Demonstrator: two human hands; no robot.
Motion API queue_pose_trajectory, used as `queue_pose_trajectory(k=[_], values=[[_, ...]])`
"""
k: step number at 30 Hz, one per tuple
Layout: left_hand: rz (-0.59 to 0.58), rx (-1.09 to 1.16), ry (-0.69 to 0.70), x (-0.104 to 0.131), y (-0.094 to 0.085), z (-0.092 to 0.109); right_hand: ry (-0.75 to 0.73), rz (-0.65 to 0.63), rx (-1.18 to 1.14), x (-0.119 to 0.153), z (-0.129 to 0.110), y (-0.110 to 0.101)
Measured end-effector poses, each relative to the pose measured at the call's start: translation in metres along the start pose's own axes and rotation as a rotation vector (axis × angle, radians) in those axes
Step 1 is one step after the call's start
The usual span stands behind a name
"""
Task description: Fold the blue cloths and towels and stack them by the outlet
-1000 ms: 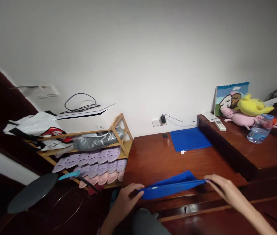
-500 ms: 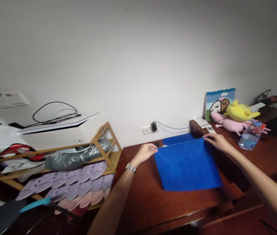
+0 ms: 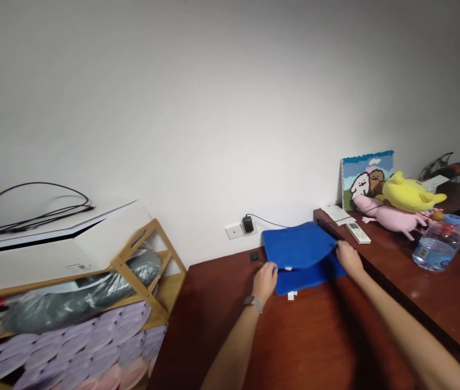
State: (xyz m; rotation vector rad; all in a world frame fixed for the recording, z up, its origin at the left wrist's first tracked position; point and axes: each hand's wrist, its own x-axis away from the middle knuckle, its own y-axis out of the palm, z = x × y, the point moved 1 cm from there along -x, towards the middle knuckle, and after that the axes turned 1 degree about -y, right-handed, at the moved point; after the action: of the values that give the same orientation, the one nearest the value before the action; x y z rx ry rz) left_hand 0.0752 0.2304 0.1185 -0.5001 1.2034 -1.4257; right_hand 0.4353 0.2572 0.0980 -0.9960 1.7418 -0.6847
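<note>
A flat blue cloth (image 3: 299, 245) is stretched between my two hands, its near edge lifted and a small white tag on that edge. Beneath it, on the brown wooden table (image 3: 295, 336), lies a second blue cloth (image 3: 307, 280) with white tags at its near edge. My left hand (image 3: 265, 281), a watch on its wrist, pinches the upper cloth's near left corner. The near right corner is gripped by my right hand (image 3: 349, 260), close to the table's raised side. The far part of the upper cloth rests near the wall and hides most of the lower one.
On the raised right surface are a remote control (image 3: 358, 233), a water bottle (image 3: 437, 246), a pink plush toy (image 3: 392, 216), a yellow plush toy (image 3: 411, 192) and a picture (image 3: 366, 179). A black charger (image 3: 248, 223) is plugged into the wall. Left stands a wooden shoe rack (image 3: 165, 292).
Both hands have carried the upper cloth away from me, towards the wall, over the other cloth. It hung down before; now its far part lies flat. The view has shifted right.
</note>
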Motion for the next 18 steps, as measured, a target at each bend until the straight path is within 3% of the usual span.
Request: queue_pose_trajectory(k=[4, 8, 11, 14, 18], values=[[-0.061, -0.058, -0.053, 0.040, 0.072, -0.018, 0.130, -0.127, 0.036, 0.053, 0.015, 0.058], [0.002, -0.144, 0.019, 0.058, 0.114, -0.038, 0.094, -0.095, 0.013, 0.089, 0.038, 0.096], [-0.028, -0.240, 0.079, 0.052, 0.122, -0.045, 0.033, -0.065, 0.020, 0.099, 0.053, 0.108], [-0.069, -0.284, 0.101, 0.051, 0.119, -0.046, 0.026, -0.144, 0.057, 0.102, 0.059, 0.103], [-0.060, -0.268, 0.145, 0.081, 0.108, -0.040, -0.009, -0.179, 0.057, 0.123, 0.058, 0.084]])
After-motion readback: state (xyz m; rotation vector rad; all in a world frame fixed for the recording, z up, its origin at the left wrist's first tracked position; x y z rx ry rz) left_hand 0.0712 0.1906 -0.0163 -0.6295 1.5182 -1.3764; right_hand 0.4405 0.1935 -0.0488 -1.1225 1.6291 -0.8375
